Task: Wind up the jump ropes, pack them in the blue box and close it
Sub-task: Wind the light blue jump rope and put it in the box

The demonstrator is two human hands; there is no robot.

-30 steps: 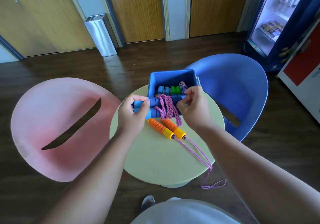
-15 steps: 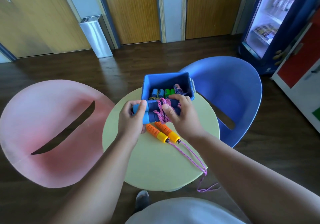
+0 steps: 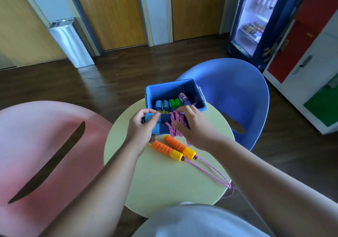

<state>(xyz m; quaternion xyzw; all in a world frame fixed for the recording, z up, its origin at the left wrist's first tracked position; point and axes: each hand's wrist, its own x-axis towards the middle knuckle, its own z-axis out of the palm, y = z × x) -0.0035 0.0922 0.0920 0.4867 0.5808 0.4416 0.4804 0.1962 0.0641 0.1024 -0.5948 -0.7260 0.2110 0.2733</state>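
A blue-handled jump rope point(image 3: 161, 124) with pink cord wound round its handles hangs just in front of the open blue box point(image 3: 199, 97). My left hand point(image 3: 141, 128) grips the light-blue handle ends. My right hand point(image 3: 193, 127) holds the other end, fingers curled over the pink cord. Inside the box lie wound ropes with blue and green handles point(image 3: 169, 104). An orange-handled rope point(image 3: 173, 148) lies on the round yellow table point(image 3: 164, 181), its pink cord point(image 3: 212, 170) trailing over the right edge.
A pink chair point(image 3: 42, 145) stands to the left and a blue chair point(image 3: 237, 94) behind right of the table. A metal bin point(image 3: 69, 40) leans by the wall. A drinks fridge point(image 3: 256, 17) and coloured lockers point(image 3: 311, 53) line the right side.
My right hand has slid from the handle tips onto the wound pink cord. The bundle stays in front of the box; the view has shifted slightly.
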